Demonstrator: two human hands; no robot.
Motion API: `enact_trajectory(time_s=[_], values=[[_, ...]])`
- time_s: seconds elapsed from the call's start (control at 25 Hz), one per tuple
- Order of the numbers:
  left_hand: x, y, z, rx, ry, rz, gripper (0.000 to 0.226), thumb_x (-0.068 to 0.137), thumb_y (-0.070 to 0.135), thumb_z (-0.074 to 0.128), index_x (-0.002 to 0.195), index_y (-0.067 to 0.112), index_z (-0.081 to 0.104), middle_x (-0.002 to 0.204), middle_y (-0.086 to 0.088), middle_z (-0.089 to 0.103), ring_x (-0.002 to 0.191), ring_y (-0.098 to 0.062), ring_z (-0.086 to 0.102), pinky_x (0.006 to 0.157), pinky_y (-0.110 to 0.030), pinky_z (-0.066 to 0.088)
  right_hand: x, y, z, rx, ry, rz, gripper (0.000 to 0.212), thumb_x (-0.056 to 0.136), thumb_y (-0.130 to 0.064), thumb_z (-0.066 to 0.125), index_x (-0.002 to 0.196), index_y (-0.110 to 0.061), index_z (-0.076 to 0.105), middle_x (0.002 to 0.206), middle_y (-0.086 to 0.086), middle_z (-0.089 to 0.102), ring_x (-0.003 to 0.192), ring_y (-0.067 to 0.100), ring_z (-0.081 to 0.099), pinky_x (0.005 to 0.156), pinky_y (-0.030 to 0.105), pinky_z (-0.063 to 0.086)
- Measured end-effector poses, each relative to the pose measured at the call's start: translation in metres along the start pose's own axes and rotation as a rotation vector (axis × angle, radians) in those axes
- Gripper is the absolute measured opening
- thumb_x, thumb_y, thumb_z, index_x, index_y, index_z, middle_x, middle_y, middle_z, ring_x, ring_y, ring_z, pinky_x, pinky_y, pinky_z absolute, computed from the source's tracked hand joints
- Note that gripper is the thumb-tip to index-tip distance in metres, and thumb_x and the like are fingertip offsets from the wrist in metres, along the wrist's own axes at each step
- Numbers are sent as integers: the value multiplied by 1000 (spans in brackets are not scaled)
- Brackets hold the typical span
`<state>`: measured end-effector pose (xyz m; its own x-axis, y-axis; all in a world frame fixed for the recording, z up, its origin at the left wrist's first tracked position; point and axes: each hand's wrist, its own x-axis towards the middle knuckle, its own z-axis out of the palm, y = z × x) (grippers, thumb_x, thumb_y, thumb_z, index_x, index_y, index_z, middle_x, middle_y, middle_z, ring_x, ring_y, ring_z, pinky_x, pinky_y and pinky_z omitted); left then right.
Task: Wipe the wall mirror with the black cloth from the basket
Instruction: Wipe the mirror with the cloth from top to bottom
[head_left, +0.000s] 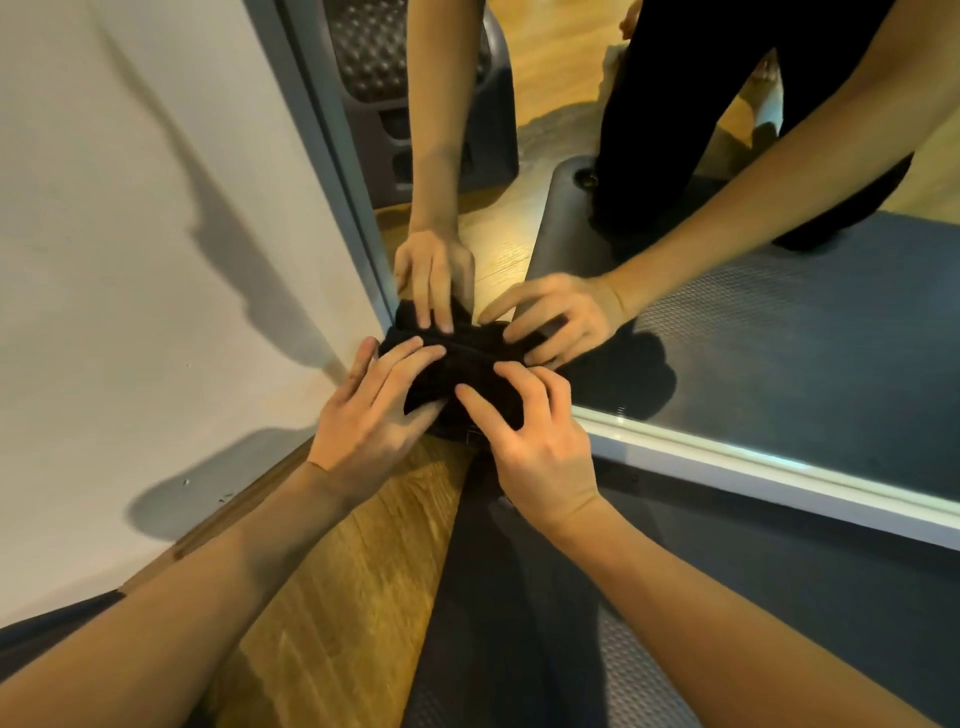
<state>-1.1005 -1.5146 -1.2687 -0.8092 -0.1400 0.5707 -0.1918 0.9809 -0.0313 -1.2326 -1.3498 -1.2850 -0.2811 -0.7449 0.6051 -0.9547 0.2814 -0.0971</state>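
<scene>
Left hand (363, 415), right hand (535, 441) press black cloth (462, 364) against mirror (779, 322) corner.

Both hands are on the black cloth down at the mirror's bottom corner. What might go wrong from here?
1. The black cloth is bunched at the corner of the mirror frame, so it may snag or miss the glass edge.
2. The left hand and right hand have fingertips spread near the cloth's edges; they may touch the mirror and smudge it.

Soft matt black cloth (462, 369); glossy glass mirror (779, 312) in a smooth, perhaps metal, frame (769, 470); grained wood floor (337, 587); dimpled rubbery mat (639, 670).
</scene>
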Motion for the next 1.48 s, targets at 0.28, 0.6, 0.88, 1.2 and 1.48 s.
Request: enact_trajectory(time_s=[0.28,0.6,0.88,1.2,1.48], values=[[37,-2,-27,-65,-250,-32,12,80,11,78,92,10,73,116,-14,66,104,-31,61,64,-39,55,13,1,-19,129,-182,69,69,75,8,79,139,-10,60,112,13,64,94,37,58,52,42,57],[144,11,-181,-70,-303,-24,28,74,4,87,92,14,68,115,-13,67,102,-33,63,66,-42,61,113,4,-171,81,-192,5,73,62,-1,91,129,-15,68,110,5,65,92,32,59,49,33,55],[289,23,-388,-77,-164,102,27,83,6,78,87,21,56,112,-4,65,97,-23,58,68,-37,58,248,-1,-393,-56,-78,-49,82,58,-1,91,134,-18,64,117,5,62,103,33,54,53,36,58],[447,61,-582,-30,-153,149,34,85,11,67,83,35,42,101,9,56,95,-15,50,79,-38,51,375,18,-587,-107,107,-114,66,72,-6,87,132,-22,65,116,2,60,112,33,52,76,43,62],[513,140,-683,-47,2,5,39,90,16,73,102,32,39,93,16,49,81,-3,51,66,-19,37,413,53,-727,-72,306,-276,63,67,9,86,122,-18,73,107,6,62,99,33,51,78,47,56]])
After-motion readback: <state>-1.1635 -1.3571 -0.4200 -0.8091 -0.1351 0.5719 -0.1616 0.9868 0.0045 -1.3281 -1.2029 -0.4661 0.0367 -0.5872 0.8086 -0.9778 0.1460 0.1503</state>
